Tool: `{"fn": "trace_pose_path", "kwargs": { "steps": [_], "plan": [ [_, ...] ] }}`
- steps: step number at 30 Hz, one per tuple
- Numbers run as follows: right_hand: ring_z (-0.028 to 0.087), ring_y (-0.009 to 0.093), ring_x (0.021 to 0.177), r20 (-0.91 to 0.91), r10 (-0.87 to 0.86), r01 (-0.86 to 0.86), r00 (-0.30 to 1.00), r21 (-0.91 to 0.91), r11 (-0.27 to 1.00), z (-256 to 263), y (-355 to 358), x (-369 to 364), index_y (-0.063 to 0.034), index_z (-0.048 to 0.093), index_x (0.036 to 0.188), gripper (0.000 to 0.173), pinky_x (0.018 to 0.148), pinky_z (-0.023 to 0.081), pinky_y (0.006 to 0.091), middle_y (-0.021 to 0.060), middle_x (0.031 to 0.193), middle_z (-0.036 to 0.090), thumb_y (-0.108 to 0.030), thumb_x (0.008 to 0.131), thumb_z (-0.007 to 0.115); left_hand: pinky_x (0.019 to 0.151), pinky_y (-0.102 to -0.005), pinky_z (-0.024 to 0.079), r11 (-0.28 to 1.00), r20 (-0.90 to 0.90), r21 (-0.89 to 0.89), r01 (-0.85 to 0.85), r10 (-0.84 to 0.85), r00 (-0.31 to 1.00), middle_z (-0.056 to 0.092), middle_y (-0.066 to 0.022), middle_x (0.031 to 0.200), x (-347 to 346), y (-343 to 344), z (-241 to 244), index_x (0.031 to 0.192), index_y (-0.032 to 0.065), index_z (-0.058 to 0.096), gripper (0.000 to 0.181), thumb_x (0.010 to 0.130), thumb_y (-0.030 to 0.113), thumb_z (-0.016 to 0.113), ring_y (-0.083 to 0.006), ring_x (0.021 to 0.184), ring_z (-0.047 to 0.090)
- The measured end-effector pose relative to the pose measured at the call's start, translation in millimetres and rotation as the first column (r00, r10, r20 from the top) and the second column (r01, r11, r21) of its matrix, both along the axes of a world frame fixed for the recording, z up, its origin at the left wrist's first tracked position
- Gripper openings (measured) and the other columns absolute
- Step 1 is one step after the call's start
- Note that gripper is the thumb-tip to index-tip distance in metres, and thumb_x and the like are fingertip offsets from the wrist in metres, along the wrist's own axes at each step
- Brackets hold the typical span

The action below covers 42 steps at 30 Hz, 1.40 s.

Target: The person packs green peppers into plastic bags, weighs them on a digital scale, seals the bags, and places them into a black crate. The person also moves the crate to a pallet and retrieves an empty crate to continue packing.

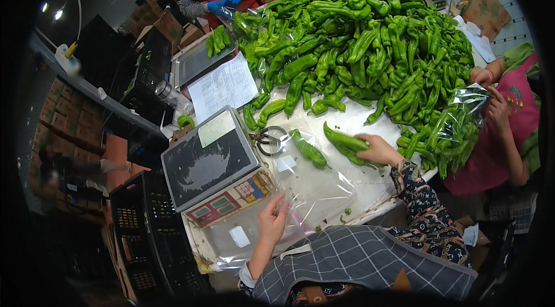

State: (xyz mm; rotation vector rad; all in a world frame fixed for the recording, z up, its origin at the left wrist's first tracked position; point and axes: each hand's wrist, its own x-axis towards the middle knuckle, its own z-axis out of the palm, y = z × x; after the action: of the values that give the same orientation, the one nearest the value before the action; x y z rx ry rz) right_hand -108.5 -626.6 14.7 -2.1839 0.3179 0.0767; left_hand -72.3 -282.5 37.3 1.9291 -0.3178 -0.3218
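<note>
My right hand (pixel 379 151) is closed around green peppers (pixel 347 142) above the white tabletop, on the near side of the pepper pile. My left hand (pixel 272 219) is at the near edge of a clear plastic bag (pixel 329 185), in front of the scale. Whether its fingers pinch the film is hard to make out. The bag lies flat on the table between my hands. A single green pepper (pixel 308 149) lies at the bag's far part; I cannot tell if it is inside. A small white label (pixel 286 163) shows at the bag.
A digital scale (pixel 210 157) stands left of the bag, black-handled scissors (pixel 266 140) beside it. A large heap of green peppers (pixel 355 42) covers the table's far side. At right, a co-worker's hands (pixel 494 99) hold a filled bag (pixel 459 125). Another person's blue-gloved hands (pixel 227 1) work across the table.
</note>
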Motion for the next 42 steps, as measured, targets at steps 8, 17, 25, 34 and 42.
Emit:
{"fn": "trace_pose_path", "kwargs": {
  "steps": [8, 17, 25, 34, 42],
  "plan": [
    [0.050, 0.032, 0.099, -0.083, 0.015, -0.068, 0.996, -0.683, 0.727, -14.0, 46.9, 17.2, -0.0189, 0.033, 0.131, 0.081, 0.075, 0.044, 0.0398, 0.0191, 0.123, 0.037, -0.035, 0.061, 0.069, 0.043, -0.0213, 0.029, 0.999, -0.020, 0.035, -0.011, 0.011, 1.000, 0.041, 0.0042, 0.052, -0.8, 0.3, 1.6, 0.107, 0.0067, 0.060, 0.027, 0.082, 0.016, 0.059, -0.0030, 0.048, 0.035],
    [0.054, 0.029, 0.089, -0.069, 0.013, -0.042, 0.998, -0.439, 0.898, -16.4, 0.4, 9.0, -0.0168, 0.047, 0.121, 0.063, 0.070, 0.044, 0.0402, 0.0139, 0.098, 0.052, -0.031, 0.062, 0.064, 0.043, -0.0225, 0.031, 0.997, 0.096, 0.051, 0.061, -0.066, 0.993, 0.043, -0.0013, 0.051, 0.4, -9.6, 3.3, 0.107, 0.0081, 0.059, 0.028, 0.080, 0.016, 0.060, -0.0048, 0.046, 0.036],
    [0.056, 0.027, 0.088, 0.134, 0.046, -0.006, 0.990, -0.283, 0.959, -35.2, 6.2, -17.7, -0.0098, 0.048, 0.120, 0.058, 0.074, 0.045, 0.0350, 0.0180, 0.100, 0.055, -0.023, 0.065, 0.064, 0.046, -0.0193, 0.028, 0.992, 0.065, 0.062, 0.108, -0.112, 0.992, 0.044, 0.0061, 0.062, -4.6, -18.3, 10.4, 0.106, 0.0054, 0.059, 0.025, 0.082, 0.010, 0.057, -0.0022, 0.053, 0.033],
    [0.054, 0.011, 0.087, 0.009, 0.514, -0.372, 0.858, 0.702, 0.608, 70.6, 25.5, -65.3, 0.0004, 0.042, 0.123, 0.054, 0.079, 0.044, 0.0249, 0.0049, 0.103, 0.057, -0.012, 0.076, 0.064, 0.045, -0.0229, 0.032, 0.996, 0.013, -0.082, 0.033, -0.032, 0.999, 0.045, -0.0044, 0.054, 13.9, -27.2, 0.3, 0.107, 0.0117, 0.059, 0.030, 0.077, 0.013, 0.061, -0.0058, 0.047, 0.037],
    [0.055, 0.013, 0.078, -0.125, 0.207, -0.135, 0.970, 0.428, 0.893, 47.9, 68.5, -63.6, 0.0021, 0.044, 0.121, 0.051, 0.069, 0.046, 0.0247, 0.0105, 0.094, 0.059, -0.016, 0.077, 0.060, 0.047, -0.0253, 0.038, 0.975, 0.147, 0.201, 0.095, -0.126, 0.981, 0.051, -0.0002, 0.056, 0.4, -39.8, 29.3, 0.114, 0.0147, 0.055, 0.041, 0.074, 0.009, 0.061, -0.0072, 0.048, 0.046]
  ]
}}
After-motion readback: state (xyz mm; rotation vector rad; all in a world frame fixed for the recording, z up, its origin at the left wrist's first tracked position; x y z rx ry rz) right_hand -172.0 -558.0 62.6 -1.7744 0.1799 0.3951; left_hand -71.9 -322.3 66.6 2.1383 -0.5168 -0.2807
